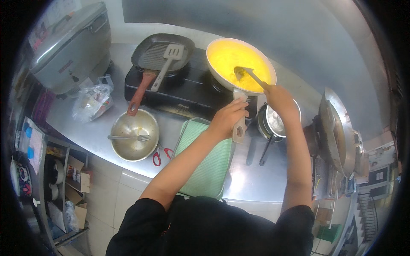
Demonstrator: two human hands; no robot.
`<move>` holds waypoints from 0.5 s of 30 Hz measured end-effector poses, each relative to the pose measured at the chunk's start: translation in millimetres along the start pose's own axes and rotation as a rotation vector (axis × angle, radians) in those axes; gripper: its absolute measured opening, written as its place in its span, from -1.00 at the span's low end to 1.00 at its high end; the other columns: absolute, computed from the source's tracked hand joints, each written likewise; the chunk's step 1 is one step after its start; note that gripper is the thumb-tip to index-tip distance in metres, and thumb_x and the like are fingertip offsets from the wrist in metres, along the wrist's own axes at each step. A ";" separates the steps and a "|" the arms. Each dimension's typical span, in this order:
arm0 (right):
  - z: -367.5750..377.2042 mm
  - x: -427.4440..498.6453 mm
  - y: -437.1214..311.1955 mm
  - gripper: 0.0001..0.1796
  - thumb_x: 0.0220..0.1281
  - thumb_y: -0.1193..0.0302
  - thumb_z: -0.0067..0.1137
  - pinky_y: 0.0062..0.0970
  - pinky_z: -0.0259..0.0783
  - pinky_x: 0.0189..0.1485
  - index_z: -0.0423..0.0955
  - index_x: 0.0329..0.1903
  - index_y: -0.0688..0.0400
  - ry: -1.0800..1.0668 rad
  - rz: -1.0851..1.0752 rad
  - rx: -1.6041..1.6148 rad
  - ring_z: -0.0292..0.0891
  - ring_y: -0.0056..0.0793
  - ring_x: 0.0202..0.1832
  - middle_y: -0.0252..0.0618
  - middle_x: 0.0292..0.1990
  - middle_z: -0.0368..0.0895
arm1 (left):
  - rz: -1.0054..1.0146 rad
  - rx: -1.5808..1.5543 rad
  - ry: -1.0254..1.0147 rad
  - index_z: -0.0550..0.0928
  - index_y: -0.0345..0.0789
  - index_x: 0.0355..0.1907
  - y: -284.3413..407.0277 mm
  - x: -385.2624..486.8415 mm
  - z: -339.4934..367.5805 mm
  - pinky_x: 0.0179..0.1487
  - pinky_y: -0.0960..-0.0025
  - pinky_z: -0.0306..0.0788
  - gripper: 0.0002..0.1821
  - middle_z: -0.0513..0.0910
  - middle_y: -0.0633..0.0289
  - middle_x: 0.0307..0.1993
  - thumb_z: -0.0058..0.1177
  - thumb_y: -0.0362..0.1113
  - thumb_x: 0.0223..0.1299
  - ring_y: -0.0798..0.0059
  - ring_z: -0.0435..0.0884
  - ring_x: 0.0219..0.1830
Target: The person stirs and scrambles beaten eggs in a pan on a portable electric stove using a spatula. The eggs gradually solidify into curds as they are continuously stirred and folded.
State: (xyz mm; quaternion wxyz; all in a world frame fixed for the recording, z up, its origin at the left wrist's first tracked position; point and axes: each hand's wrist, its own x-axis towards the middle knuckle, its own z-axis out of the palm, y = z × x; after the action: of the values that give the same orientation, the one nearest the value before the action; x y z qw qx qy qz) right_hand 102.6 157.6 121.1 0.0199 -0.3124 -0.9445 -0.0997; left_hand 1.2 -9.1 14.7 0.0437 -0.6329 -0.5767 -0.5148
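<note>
My left hand (228, 119) grips the handle of a light-coloured frying pan (209, 68) on the right burner of a black Rinnai gas stove (179, 99). Yellow food, perhaps egg, covers the pan's inside. In my right hand (278, 97) is a cooking utensil (254, 76), its broad head down in the yellow food; its exact kind cannot be told. A ridged grill pan (150, 52) with a reddish handle rests on the left burner, and a slotted spatula (166, 65) lies across it.
Left of my arms are a metal bowl (123, 152) with a fork (128, 137), red-handled scissors (156, 159) and a plastic bag (93, 104). A green-lined tray (205, 153) lies below my left forearm. Small pans (275, 120) and a large wok (346, 144) stand right.
</note>
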 end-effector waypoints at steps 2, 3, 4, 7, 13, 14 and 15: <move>16.2 29.6 -9.3 -0.65 0.28 0.33 -0.03 -0.12 0.48 -0.21 0.46 0.11 -0.06 0.030 -0.009 -0.032 0.58 -0.07 -0.23 -0.04 -0.29 0.64 | 0.002 0.001 -0.002 0.60 -0.25 -0.28 -0.1 0.5 -0.5 0.19 0.24 0.40 -0.64 0.55 0.10 0.06 0.32 -0.32 -0.27 0.13 0.40 0.26; 21.8 41.9 -13.4 -0.66 0.28 0.32 -0.03 -0.13 0.49 -0.22 0.47 0.10 -0.05 0.029 0.007 -0.046 0.60 -0.10 -0.24 -0.06 -0.29 0.64 | 0.003 0.000 0.000 0.60 -0.25 -0.28 0.1 0.6 -0.3 0.19 0.23 0.40 -0.64 0.55 0.10 0.06 0.32 -0.32 -0.27 0.13 0.40 0.26; 27.2 50.7 -17.0 -0.67 0.28 0.32 -0.02 -0.14 0.49 -0.22 0.47 0.09 -0.04 0.068 -0.024 -0.050 0.60 -0.11 -0.24 -0.07 -0.30 0.65 | 0.002 0.000 -0.003 0.60 -0.25 -0.28 0.3 0.5 -0.1 0.19 0.23 0.40 -0.64 0.55 0.09 0.05 0.32 -0.32 -0.27 0.13 0.40 0.26; 34.2 65.2 -23.1 -0.68 0.27 0.32 -0.01 -0.15 0.50 -0.22 0.48 0.07 -0.02 0.109 -0.053 -0.051 0.60 -0.12 -0.26 -0.07 -0.32 0.65 | 0.008 0.029 -0.003 0.60 -0.26 -0.28 0.4 0.0 0.1 0.19 0.24 0.39 -0.64 0.55 0.08 0.05 0.32 -0.33 -0.27 0.14 0.40 0.26; 7.1 7.6 -12.5 -0.63 0.27 0.32 0.00 -0.15 0.46 -0.16 0.46 0.14 -0.03 -0.043 -0.055 0.049 0.58 -0.06 -0.24 -0.01 -0.31 0.63 | 0.014 0.038 0.006 0.60 -0.26 -0.29 0.2 0.7 0.4 0.20 0.26 0.39 -0.66 0.56 0.09 0.05 0.31 -0.33 -0.26 0.15 0.40 0.26; -4.0 -13.1 -9.9 -0.62 0.26 0.32 0.00 -0.16 0.45 -0.15 0.46 0.15 -0.04 -0.053 -0.047 0.088 0.57 -0.04 -0.23 0.00 -0.30 0.63 | 0.012 0.037 0.008 0.60 -0.26 -0.29 0.1 0.8 0.4 0.20 0.25 0.38 -0.66 0.56 0.09 0.05 0.31 -0.33 -0.26 0.15 0.40 0.26; -16.2 -28.8 -8.5 -0.61 0.26 0.33 0.00 -0.16 0.44 -0.14 0.46 0.16 -0.04 -0.040 -0.065 0.147 0.56 -0.03 -0.22 0.01 -0.29 0.63 | 0.009 0.036 0.008 0.61 -0.25 -0.29 0.1 0.7 0.5 0.20 0.25 0.38 -0.66 0.56 0.09 0.05 0.31 -0.33 -0.26 0.15 0.40 0.26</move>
State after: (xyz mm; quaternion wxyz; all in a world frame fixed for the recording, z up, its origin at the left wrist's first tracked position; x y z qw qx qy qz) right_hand 120.3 130.8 132.5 0.0205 -0.2811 -0.9592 -0.0245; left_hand 1.4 -8.4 15.0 0.0598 -0.6325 -0.5829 -0.5066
